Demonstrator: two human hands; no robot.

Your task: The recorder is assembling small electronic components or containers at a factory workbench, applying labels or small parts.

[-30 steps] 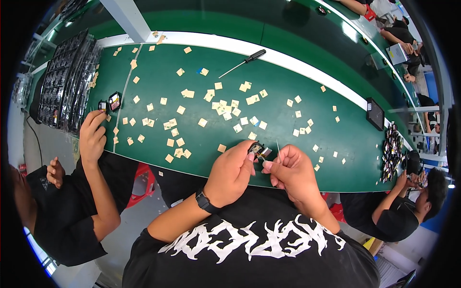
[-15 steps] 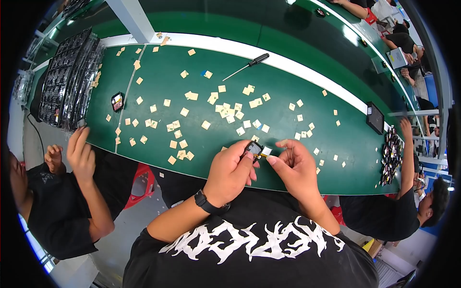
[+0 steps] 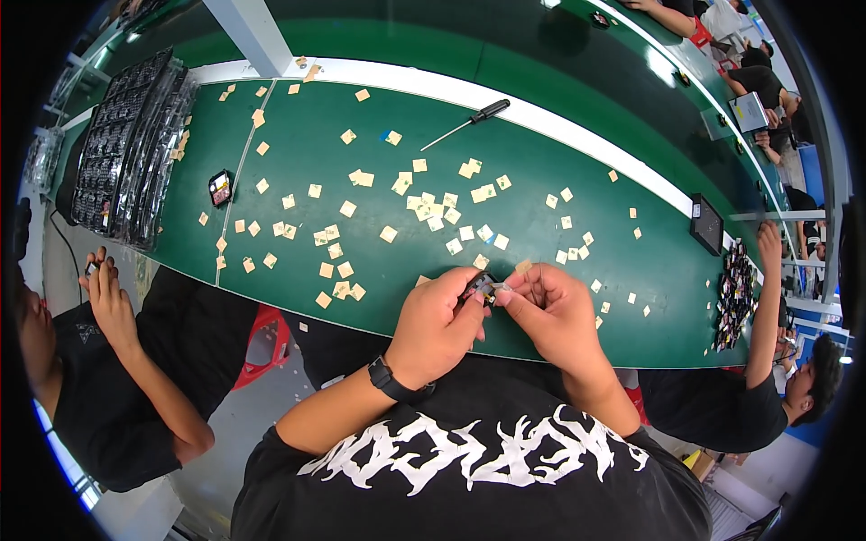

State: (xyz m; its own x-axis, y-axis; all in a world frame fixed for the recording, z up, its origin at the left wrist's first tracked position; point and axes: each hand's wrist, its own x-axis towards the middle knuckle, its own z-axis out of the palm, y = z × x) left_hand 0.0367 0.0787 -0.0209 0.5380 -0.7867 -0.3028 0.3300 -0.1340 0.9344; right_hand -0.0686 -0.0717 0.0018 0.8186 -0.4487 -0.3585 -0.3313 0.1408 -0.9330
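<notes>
My left hand (image 3: 440, 316), with a black band on its wrist, is closed round a small black device housing (image 3: 478, 287) held just above the table's near edge. In my right hand (image 3: 555, 311), the thumb and fingers pinch a small silvery flat piece (image 3: 502, 287) right against the housing's open side. A bit of yellow shows where the two meet. Touching or just behind my right fingertips is a small beige paper square (image 3: 523, 267); whether it is gripped I cannot tell. Fingers hide much of the housing.
Beige paper squares (image 3: 424, 209) lie scattered over the green table (image 3: 298, 162). A screwdriver (image 3: 469, 123) rests at the back. Stacked black trays (image 3: 126, 153) and another housing (image 3: 220, 187) are left; a black tray (image 3: 706, 225) and a pile of small parts (image 3: 735, 298) right. People sit on both sides.
The silvery piece has tilted and come closer to the housing. A beige square now shows at my right fingertips. The person on the left has drawn a hand back from the table.
</notes>
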